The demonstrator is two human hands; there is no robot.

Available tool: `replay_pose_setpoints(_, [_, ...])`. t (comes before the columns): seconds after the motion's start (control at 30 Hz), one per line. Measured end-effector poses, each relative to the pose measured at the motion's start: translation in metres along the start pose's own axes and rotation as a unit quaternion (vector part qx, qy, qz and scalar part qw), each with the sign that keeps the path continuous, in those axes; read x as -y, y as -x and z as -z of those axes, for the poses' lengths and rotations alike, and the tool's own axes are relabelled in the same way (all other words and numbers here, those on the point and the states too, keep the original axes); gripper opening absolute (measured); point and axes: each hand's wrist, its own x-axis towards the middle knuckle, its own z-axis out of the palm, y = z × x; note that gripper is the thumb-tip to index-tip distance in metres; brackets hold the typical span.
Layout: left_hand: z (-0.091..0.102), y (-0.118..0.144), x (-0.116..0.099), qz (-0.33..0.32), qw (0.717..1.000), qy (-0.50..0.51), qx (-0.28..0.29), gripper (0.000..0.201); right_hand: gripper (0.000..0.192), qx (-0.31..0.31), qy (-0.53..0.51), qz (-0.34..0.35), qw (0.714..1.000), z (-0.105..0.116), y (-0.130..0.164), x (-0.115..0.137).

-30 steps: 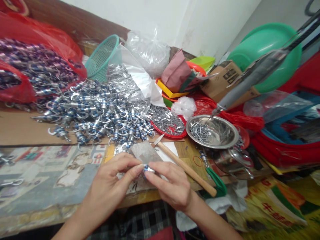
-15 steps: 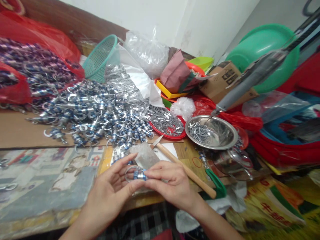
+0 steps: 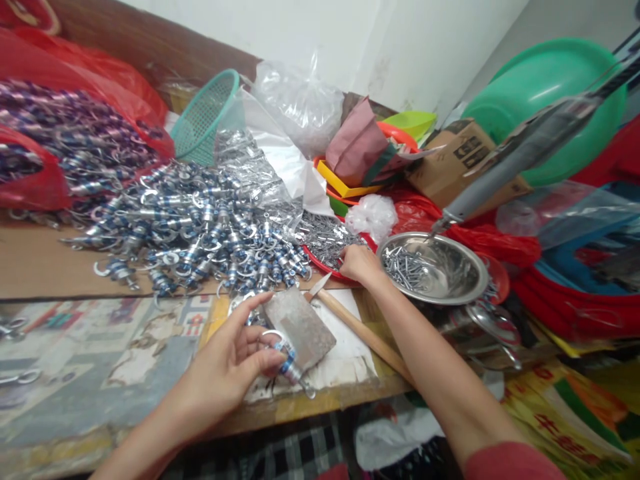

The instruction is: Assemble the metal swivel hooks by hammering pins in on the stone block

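My left hand (image 3: 233, 363) pinches a small silver and blue swivel hook part (image 3: 286, 362) near the table's front edge, just over a grey metal block (image 3: 300, 328). My right hand (image 3: 361, 264) has reached forward to the red tray of small silver pieces (image 3: 330, 247), fingers curled on its near rim; whether it holds a piece is hidden. A big heap of the same silver and blue parts (image 3: 200, 223) lies behind my left hand.
A wooden-handled tool (image 3: 363, 330) lies under my right forearm. Right of the tray sits a steel bowl of screws (image 3: 433, 267), with a hanging grey power screwdriver (image 3: 505, 170) above it. Red bags of parts (image 3: 60, 140), a teal basket (image 3: 203, 120), plastic bags and a green basin (image 3: 545, 93) crowd the back.
My right hand let go of the part and reached forward to the red tray. My left hand keeps the part and has dropped slightly toward the metal block.
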Motion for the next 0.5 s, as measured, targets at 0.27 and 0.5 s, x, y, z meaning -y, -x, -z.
replay_pose_setpoints(0.27, [0.006, -0.007, 0.002, -0.008, 1.000, 0.029, 0.002, 0.076, 0.017, -0.049, -0.140, 0.071, 0.986, 0.009, 0.034, -0.002])
replay_pose_setpoints(0.5, [0.004, -0.005, 0.002, -0.002, 0.999, 0.031, -0.014, 0.068, 0.012, -0.046, -0.255, 0.082, 0.962, 0.016, 0.050, 0.009])
